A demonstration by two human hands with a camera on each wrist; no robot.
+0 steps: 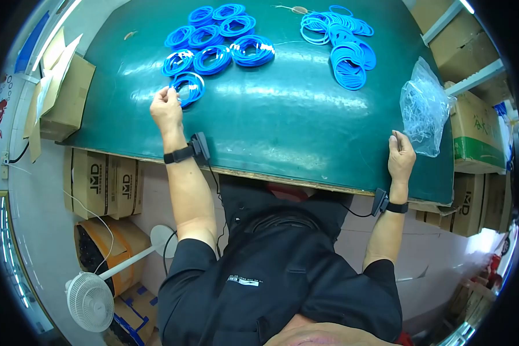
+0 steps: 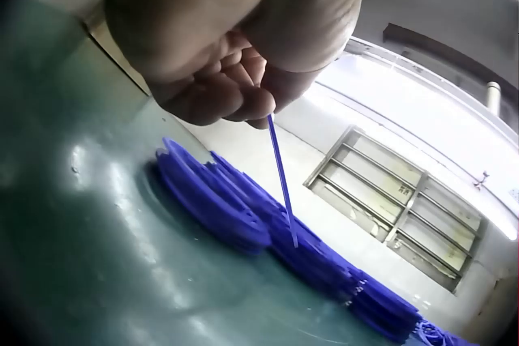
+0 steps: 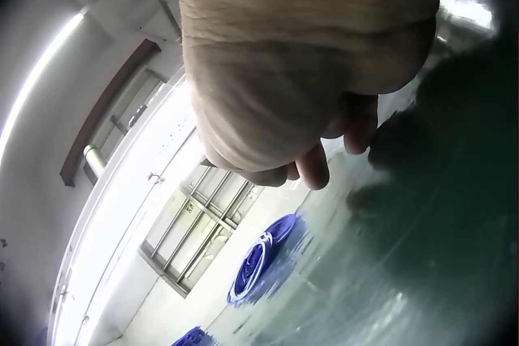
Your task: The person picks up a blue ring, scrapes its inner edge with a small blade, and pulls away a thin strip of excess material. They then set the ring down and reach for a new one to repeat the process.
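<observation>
The left hand (image 1: 166, 113) pinches a blue ring (image 2: 280, 176) edgewise, seemingly for control beside the near-left pile (image 1: 198, 97), while the right hand (image 1: 401, 157) hangs loose near the right-hand bag (image 1: 424, 109).

Fingers (image 2: 256, 104) pinch a thin blue ring (image 2: 281, 180).

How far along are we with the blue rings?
Eight piles on the left look done. The left hand pinches what looks like a single ring by the nearest pile, likely in progress. The spread rings on the right seem left.
</observation>
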